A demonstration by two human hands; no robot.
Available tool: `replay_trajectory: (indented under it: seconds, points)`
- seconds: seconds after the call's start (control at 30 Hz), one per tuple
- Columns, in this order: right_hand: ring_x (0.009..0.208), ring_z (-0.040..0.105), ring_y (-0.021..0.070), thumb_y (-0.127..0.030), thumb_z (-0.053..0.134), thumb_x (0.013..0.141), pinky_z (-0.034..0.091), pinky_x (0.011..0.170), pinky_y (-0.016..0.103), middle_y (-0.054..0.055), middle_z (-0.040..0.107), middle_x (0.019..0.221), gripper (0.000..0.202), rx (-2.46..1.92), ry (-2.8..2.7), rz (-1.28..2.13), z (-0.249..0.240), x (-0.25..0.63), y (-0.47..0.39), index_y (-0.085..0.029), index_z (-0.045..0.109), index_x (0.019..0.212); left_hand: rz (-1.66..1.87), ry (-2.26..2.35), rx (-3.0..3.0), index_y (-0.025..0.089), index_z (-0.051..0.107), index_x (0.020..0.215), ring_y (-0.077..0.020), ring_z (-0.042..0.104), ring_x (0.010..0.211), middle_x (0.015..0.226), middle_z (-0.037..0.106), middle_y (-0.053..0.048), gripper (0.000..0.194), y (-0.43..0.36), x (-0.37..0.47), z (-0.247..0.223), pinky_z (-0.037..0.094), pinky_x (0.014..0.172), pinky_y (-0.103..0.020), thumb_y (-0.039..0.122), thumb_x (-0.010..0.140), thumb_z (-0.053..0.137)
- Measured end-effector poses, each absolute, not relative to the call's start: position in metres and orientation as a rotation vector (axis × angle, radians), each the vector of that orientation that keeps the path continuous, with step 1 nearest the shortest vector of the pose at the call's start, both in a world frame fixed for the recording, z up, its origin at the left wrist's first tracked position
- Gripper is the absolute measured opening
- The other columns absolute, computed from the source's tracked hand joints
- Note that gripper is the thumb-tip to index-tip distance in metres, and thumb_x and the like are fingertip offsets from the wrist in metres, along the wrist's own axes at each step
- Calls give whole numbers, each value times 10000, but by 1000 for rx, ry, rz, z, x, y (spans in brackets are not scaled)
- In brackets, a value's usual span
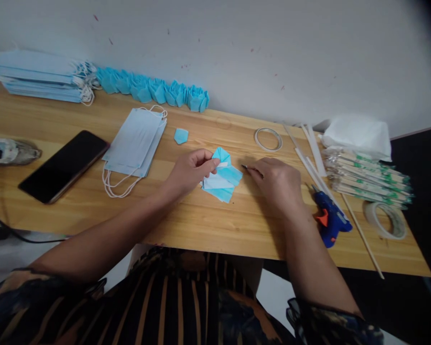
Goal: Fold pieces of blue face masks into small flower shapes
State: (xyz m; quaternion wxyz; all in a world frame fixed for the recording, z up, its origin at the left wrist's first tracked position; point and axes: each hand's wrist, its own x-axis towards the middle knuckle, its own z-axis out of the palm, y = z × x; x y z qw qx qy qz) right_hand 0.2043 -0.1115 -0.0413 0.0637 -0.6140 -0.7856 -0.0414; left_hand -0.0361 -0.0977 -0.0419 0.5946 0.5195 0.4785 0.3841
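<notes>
My left hand (196,170) pinches a folded light-blue mask-fabric piece (221,155) between thumb and fingers, with a short white strip on it. Under it on the table lie several flat blue and white fabric pieces (224,184). To the right, my right hand (275,179) rests on the table with its fingers curled together. A small dark tip pokes out at its fingertips; what it belongs to is hidden in the hand. Beyond my left hand sits a small folded blue petal (181,136), apart from both hands.
Along the wall stand blue fabric flowers (158,90) beside a stack of masks (39,74). More masks (134,141), a phone (62,165), a tape roll (268,139), a blue glue gun (330,218), glue sticks (314,151), wrapped chopsticks (366,177) and a wider tape roll (385,220) surround my hands.
</notes>
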Motion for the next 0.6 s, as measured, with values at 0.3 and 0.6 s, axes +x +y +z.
replay_trajectory:
  seconds: [0.3,0.6]
  points:
    - [772,613,208,-248,501,1013,205,572,321,107,722,808,313,-1939,-2442,-291,-41,191,-112,-165,742,831,870,1123,1218,181,589,739,-89,487,593,699,616,-1,209,-97,-36,-44,399,511,-198,360,832,644]
    - [762,615,232,-160,482,987,218,570,332,138,714,795,277,-1934,-2452,-424,-45,184,-111,-126,702,823,885,1096,1249,182,571,732,-88,489,601,708,615,-2,215,-97,-37,-43,407,529,-202,358,838,636]
